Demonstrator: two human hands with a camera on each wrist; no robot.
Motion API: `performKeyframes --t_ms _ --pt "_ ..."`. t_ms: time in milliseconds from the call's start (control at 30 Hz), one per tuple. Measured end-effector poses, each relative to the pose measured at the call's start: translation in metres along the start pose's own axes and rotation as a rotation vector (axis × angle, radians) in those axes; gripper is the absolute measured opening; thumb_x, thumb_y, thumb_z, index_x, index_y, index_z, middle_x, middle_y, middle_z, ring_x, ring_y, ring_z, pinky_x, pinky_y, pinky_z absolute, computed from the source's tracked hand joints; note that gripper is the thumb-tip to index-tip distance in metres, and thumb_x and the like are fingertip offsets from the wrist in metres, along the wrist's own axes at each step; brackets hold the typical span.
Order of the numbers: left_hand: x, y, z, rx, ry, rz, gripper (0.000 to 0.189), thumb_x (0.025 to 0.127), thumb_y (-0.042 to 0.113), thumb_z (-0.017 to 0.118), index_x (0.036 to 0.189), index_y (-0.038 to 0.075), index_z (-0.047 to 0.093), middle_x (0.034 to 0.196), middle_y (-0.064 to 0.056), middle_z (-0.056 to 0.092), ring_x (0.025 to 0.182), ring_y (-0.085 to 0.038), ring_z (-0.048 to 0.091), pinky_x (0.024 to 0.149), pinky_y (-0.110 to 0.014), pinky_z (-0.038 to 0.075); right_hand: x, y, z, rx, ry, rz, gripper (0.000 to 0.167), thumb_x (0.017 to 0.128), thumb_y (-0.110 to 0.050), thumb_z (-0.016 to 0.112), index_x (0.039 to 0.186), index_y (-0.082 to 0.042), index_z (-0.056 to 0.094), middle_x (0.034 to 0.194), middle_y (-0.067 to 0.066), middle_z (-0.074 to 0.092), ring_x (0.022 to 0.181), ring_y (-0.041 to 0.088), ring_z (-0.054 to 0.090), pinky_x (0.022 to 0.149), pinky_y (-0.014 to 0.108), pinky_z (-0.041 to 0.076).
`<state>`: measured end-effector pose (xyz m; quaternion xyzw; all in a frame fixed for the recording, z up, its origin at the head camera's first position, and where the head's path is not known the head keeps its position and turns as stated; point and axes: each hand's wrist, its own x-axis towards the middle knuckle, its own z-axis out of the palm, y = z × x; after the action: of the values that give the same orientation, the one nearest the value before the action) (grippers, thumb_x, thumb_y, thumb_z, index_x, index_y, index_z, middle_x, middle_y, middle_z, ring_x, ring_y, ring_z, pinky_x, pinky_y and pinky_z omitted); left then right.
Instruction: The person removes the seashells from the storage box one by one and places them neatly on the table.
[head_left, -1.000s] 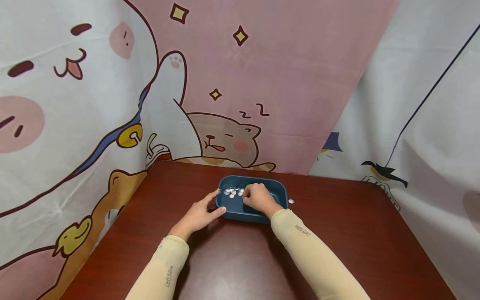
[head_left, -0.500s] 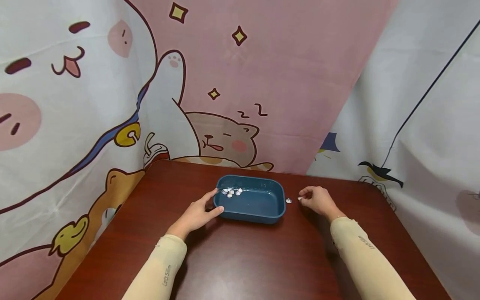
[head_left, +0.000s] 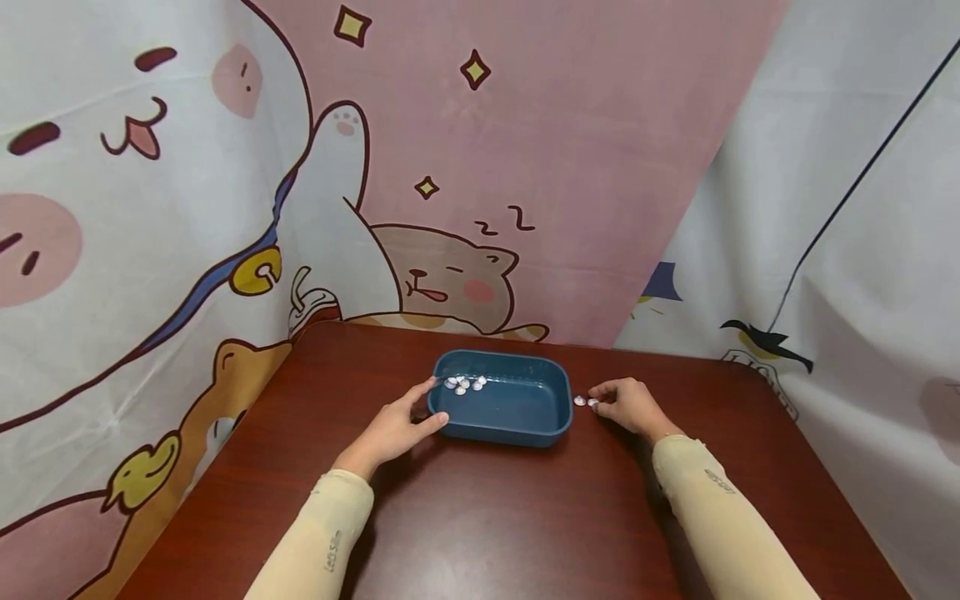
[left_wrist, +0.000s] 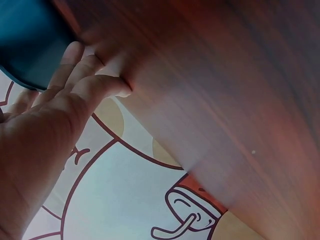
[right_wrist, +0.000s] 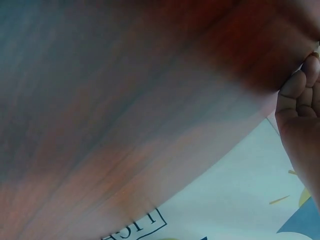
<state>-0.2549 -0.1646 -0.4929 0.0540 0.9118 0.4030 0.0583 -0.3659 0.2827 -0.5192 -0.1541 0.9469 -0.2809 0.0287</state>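
Observation:
In the head view a blue rectangular tray (head_left: 498, 432) stands on the table. Several small white shells (head_left: 461, 384) lie in its far left corner. My left hand (head_left: 393, 429) rests at the tray's left end, thumb and fingers spread; in the left wrist view its fingers (left_wrist: 82, 80) are extended beside the blue wall. To the right of the tray, my right hand (head_left: 633, 406) pinches a small white shell (head_left: 592, 403) low over the table. One more shell (head_left: 579, 401) lies between that hand and the tray. The right wrist view shows only curled fingers (right_wrist: 295, 90) at its edge.
The dark reddish-brown table (head_left: 480, 517) reaches back to a cloth backdrop (head_left: 585, 167) printed with cartoon animals. The cloth also hangs close along the left and right sides of the table.
My right hand has left the inside of the tray for the table on its right. Since half a second ago it has shifted slightly left with the shell. My left hand stays put.

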Motion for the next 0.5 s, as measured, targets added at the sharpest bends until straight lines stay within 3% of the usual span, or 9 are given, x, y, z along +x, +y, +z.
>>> performKeyframes --t_ms 300,500 --pt "0.0003 -0.0013 0.0012 0.019 0.002 -0.002 0.082 0.1 0.052 0.071 0.169 0.03 0.033 0.164 -0.019 0.051 0.147 -0.042 0.055 0.118 -0.068 0.043 -0.0022 -0.0035 0.0004 -0.007 -0.001 -0.002 0.025 0.095 -0.012 0.079 0.118 -0.002 0.079 0.11 0.015 0.079 0.097 0.024 0.07 0.09 0.047 0.06" --pt "0.0011 -0.0023 0.0011 0.016 0.007 0.004 0.082 0.1 0.053 0.071 0.169 0.029 0.033 0.164 -0.019 0.051 0.146 -0.042 0.056 0.118 -0.068 0.043 -0.0019 -0.0015 0.002 -0.002 -0.001 0.004 0.026 0.095 -0.011 0.079 0.119 -0.001 0.079 0.11 0.015 0.079 0.097 0.024 0.07 0.088 0.045 0.06"
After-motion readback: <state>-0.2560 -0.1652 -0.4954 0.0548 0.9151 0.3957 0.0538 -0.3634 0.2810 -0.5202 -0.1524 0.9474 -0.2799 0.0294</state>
